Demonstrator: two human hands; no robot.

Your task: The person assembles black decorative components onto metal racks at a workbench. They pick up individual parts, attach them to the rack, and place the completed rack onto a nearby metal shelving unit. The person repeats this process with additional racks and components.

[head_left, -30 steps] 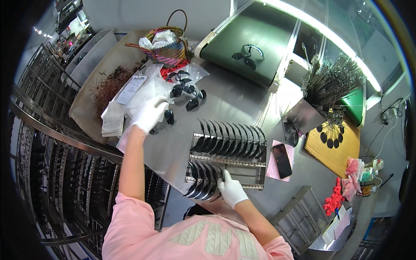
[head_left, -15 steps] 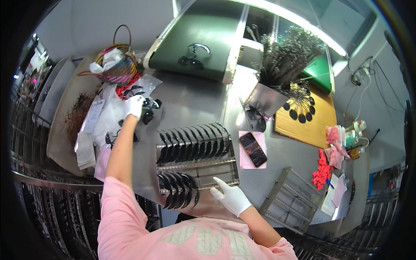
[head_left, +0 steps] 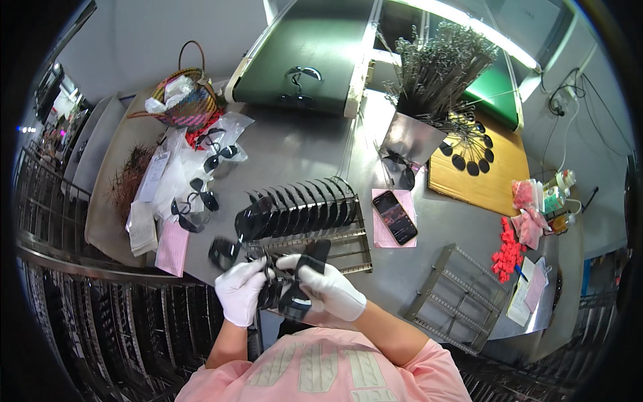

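Both gloved hands meet at the near edge of the desk [head_left: 301, 144]. The left hand [head_left: 240, 289] and right hand [head_left: 328, 289] are clamped on dark sunglasses [head_left: 295, 285], beside the wire rack [head_left: 335, 234] that stands lenses upright, apart.

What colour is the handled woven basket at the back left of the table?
The handled woven basket is multicoloured, with yellow, pink, green and blue bands; the head view shows it.

Bright light falls from the long white strip lamp [head_left: 469, 30] above my bench and glares off the grey metal tabletop [head_left: 301, 144]. My white-gloved hands look nearly washed out. The fisheye bends straight edges near the rim, where the picture darkens to black and softens.
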